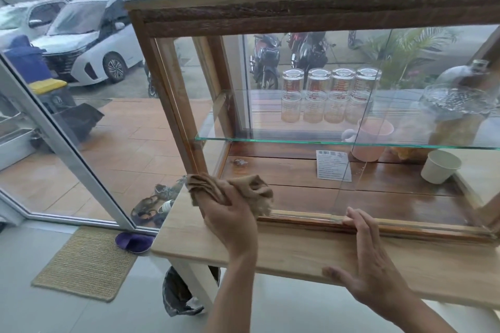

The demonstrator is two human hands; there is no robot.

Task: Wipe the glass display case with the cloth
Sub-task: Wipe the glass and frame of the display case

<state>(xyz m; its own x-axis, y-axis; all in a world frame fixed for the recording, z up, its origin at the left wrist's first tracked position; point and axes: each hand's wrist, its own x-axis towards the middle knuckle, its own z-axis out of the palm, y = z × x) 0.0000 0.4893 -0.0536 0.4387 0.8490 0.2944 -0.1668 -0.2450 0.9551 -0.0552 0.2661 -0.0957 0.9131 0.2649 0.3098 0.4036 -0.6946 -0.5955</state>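
Observation:
A wood-framed glass display case (173,105) stands on a light wooden table (295,251). A glass shelf (270,140) runs across its middle. My left hand (230,222) is closed around a crumpled tan cloth (230,189) and presses it against the case's bottom left corner, by the front glass. My right hand (370,259) lies flat on the table, its fingers spread, with the fingertips touching the lower wooden rail of the case.
Inside the case are several clear measuring glasses (330,94), a pink cup (370,140), a white paper cup (439,166), a label sheet (334,165) and a glass dome (460,97). A bin bag (178,292) sits under the table. A woven mat (86,262) and a purple slipper (134,242) lie by the window wall.

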